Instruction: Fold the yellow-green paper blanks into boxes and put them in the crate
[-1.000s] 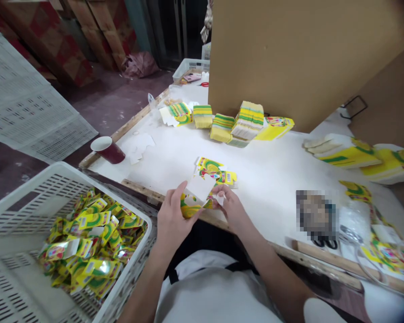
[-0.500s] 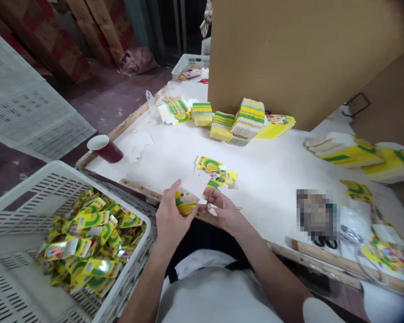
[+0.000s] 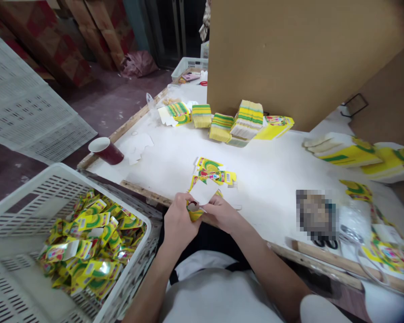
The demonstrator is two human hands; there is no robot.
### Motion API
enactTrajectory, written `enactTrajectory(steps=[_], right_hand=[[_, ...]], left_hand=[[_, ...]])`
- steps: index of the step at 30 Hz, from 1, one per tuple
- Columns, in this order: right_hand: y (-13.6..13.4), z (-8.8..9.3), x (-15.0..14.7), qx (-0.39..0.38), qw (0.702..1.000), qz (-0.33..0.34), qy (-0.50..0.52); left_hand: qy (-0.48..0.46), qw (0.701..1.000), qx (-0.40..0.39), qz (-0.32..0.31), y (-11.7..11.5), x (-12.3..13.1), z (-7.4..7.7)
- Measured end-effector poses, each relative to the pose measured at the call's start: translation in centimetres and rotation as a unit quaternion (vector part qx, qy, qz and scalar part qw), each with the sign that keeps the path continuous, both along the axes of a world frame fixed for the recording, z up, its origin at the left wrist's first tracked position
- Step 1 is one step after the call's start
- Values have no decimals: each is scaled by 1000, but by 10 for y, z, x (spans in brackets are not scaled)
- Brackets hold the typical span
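Note:
A small yellow-and-green printed carton (image 3: 195,214) is held near the table's front edge, its white inner side and flaps facing up. My left hand (image 3: 181,220) is closed around the carton's left side. On the right, my right hand (image 3: 225,213) pinches the white cardboard edge; its fingertips are partly hidden. Just beyond my hands, several flat carton blanks (image 3: 210,167) of the same print lie on the white tabletop (image 3: 168,157).
A white plastic crate (image 3: 59,172) full of small yellow cartons (image 3: 101,244) stands at my left. A maroon paper cup (image 3: 111,153) lies tipped on the table. Stacks of carton blanks (image 3: 247,119) stand before a large cardboard panel (image 3: 272,54). Scissors (image 3: 325,243) lie at right.
My right hand has moved in closer to my left. The carton has turned, so its white side now faces up between my hands.

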State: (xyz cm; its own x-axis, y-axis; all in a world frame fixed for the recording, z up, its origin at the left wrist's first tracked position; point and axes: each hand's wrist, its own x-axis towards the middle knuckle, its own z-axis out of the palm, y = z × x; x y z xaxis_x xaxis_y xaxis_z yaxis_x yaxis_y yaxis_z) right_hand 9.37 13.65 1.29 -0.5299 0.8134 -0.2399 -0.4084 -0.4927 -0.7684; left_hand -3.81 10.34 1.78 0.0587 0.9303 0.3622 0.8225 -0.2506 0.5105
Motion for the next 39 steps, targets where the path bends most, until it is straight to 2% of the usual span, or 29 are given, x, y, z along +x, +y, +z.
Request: enactTrajectory(steps=[4, 6, 9, 11, 14, 16, 18, 20, 22, 26, 31, 33, 37, 39], right_hand=[[-6, 3, 4, 147, 987, -16, -59], [-11, 5, 4, 243, 961, -23, -131], [-14, 6, 4, 350, 904, -52, -238], [-12, 5, 5, 362, 890, -77, -265], [-6, 3, 11, 353, 883, -136, -278], [-3, 2, 16, 397, 851, -143, -313], [-1, 2, 20, 459, 807, -110, -355], [1, 4, 25, 497, 777, -78, -378], [4, 8, 31, 508, 773, -53, -376], [12, 17, 40, 510, 787, 20, -346], [11, 16, 30, 476, 811, -7, -340], [9, 14, 28, 473, 813, -2, -341], [8, 14, 33, 484, 802, 64, -345], [8, 13, 34, 483, 798, 49, -356]], left_hand=[[-26, 995, -93, -19, 0, -2, 0], [-23, 991, -125, -33, 2, -2, -4], [-7, 994, -92, -60, 5, -2, -9], [-11, 998, -54, -28, 6, -3, -8], [-5, 998, -50, 23, 4, -8, -2], [-8, 998, -57, 16, 3, -12, 4], [-23, 998, -54, 5, 2, -17, 9], [-29, 998, -53, 0, 3, -21, 13], [-34, 997, -67, -15, 4, -25, 16], [-35, 992, -103, -66, 8, -29, 24], [8, 995, -83, -62, 12, -31, 30], [3, 994, -90, -66, 12, -32, 28], [-23, 989, -124, -79, 7, -33, 20], [-28, 991, -116, -62, 4, -31, 16]])
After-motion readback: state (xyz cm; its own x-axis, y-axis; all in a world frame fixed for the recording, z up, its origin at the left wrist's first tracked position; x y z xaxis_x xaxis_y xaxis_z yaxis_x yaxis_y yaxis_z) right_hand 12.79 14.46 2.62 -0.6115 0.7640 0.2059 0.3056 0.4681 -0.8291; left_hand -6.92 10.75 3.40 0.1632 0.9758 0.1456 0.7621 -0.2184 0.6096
